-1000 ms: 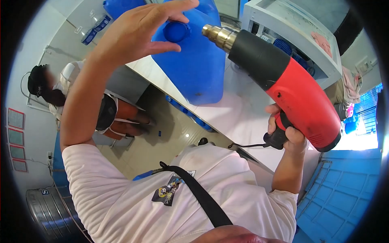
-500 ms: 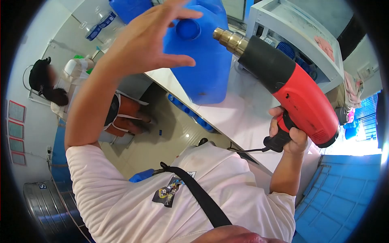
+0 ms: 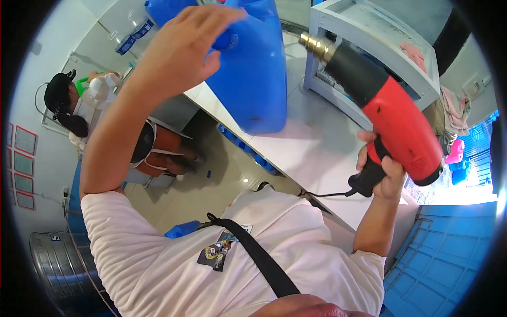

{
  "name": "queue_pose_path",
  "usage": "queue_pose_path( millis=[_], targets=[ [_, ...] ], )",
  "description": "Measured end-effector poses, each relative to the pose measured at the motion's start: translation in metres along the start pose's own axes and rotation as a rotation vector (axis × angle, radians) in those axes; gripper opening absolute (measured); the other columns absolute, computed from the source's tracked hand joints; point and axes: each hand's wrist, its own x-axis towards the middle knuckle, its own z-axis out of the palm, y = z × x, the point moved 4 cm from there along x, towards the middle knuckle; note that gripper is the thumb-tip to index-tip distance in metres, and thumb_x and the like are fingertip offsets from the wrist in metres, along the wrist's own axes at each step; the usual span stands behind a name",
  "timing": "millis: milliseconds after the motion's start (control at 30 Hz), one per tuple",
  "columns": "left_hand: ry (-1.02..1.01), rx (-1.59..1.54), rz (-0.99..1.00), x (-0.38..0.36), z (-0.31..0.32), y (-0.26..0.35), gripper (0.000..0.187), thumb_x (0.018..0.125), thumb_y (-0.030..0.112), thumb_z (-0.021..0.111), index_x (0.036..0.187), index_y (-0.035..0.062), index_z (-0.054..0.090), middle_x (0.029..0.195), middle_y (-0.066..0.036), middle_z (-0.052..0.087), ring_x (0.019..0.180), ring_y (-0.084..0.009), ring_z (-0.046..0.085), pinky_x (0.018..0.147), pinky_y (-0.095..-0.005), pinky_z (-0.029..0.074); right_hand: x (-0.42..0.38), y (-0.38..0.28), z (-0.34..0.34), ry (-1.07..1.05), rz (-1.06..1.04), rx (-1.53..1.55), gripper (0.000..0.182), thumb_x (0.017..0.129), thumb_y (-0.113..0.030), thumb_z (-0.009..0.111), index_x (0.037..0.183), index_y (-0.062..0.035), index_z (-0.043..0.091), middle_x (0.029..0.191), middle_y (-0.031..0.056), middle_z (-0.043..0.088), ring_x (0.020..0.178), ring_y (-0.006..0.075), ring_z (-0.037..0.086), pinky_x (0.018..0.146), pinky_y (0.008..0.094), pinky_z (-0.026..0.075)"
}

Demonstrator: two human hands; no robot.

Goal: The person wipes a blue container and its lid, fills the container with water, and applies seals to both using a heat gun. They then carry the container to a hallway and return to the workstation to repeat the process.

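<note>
My left hand (image 3: 190,47) is beside the round blue cap (image 3: 226,40) of a large blue plastic jug (image 3: 256,79). Its fingers stretch over the cap's upper side, with the thumb apart below; contact with the cap cannot be made out. The jug stands at the white table's edge. My right hand (image 3: 383,171) is wrapped round the black handle of a red and black heat gun (image 3: 401,124). The gun's metal nozzle points up and left, to the right of the jug and apart from it.
A white shelf unit (image 3: 359,98) stands behind the gun on the white table (image 3: 311,142). The gun's black cord (image 3: 330,195) crosses the table's front edge. At the left, a person in a black cap (image 3: 60,95) handles a white container. Another blue jug (image 3: 169,10) is farther back.
My left hand has moved left and turned over the cap. The jug appears farther left. The heat gun's nozzle has shifted right, away from the jug. The other person's head has turned.
</note>
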Motion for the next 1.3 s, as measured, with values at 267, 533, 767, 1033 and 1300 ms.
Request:
queue_pose_path(
  millis=[267, 533, 767, 1033, 1300],
  targets=[
    [-0.293, 0.087, -0.249, -0.004, 0.008, 0.001, 0.040, 0.087, 0.020, 0.070, 0.125, 0.0103, 0.058, 0.119, -0.011, 0.064, 0.109, -0.0335, 0.061, 0.095, -0.0421, 0.050, 0.091, -0.085, -0.010, 0.190, -0.070, -0.261, 0.050, 0.092, -0.034, 0.063, 0.125, 0.0037, 0.058, 0.096, 0.0178, 0.070, 0.064, 0.0166, 0.062, 0.064, 0.0321, 0.054],
    [-0.246, -0.229, -0.604, 0.007, 0.044, -0.086, 0.057, 0.091, 0.053, 0.067, 0.128, 0.0107, 0.061, 0.116, -0.013, 0.068, 0.108, -0.0266, 0.065, 0.095, -0.0395, 0.050, 0.202, -0.120, -0.039, 0.324, -0.139, -1.423, 0.044, 0.084, -0.038, 0.071, 0.104, 0.0009, 0.071, 0.085, 0.0140, 0.072, 0.076, 0.0233, 0.069, 0.072, 0.0352, 0.053],
    [-0.729, -0.969, -0.832, 0.000, 0.103, -0.153, 0.039, 0.090, 0.027, 0.063, 0.126, 0.0127, 0.065, 0.118, -0.008, 0.068, 0.105, -0.0225, 0.066, 0.089, -0.0310, 0.052, 0.279, -0.110, -0.040, 0.218, 0.141, -2.085, 0.052, 0.079, -0.031, 0.072, 0.121, -0.0008, 0.065, 0.111, 0.0225, 0.067, 0.102, 0.0314, 0.067, 0.089, 0.0384, 0.050],
    [-0.572, -0.464, -0.265, -0.047, 0.126, -0.276, 0.040, 0.084, 0.016, 0.063, 0.123, 0.0064, 0.065, 0.114, -0.012, 0.068, 0.103, -0.0241, 0.066, 0.092, -0.0347, 0.052, 0.202, -0.075, 0.109, 0.490, -0.598, -1.840, 0.042, 0.089, -0.028, 0.067, 0.126, -0.0087, 0.063, 0.126, 0.0142, 0.061, 0.117, 0.0295, 0.059, 0.100, 0.0394, 0.045],
    [-0.257, -0.678, -0.917, -0.094, 0.141, -0.318, 0.042, 0.095, 0.035, 0.063, 0.127, 0.0068, 0.062, 0.117, -0.012, 0.068, 0.109, -0.0218, 0.064, 0.099, -0.0349, 0.048, 0.143, 0.102, 0.148, 0.143, -0.031, -1.292, 0.040, 0.087, -0.025, 0.071, 0.120, -0.0056, 0.061, 0.115, 0.0144, 0.063, 0.107, 0.0310, 0.062, 0.094, 0.0409, 0.049]
  ],
)
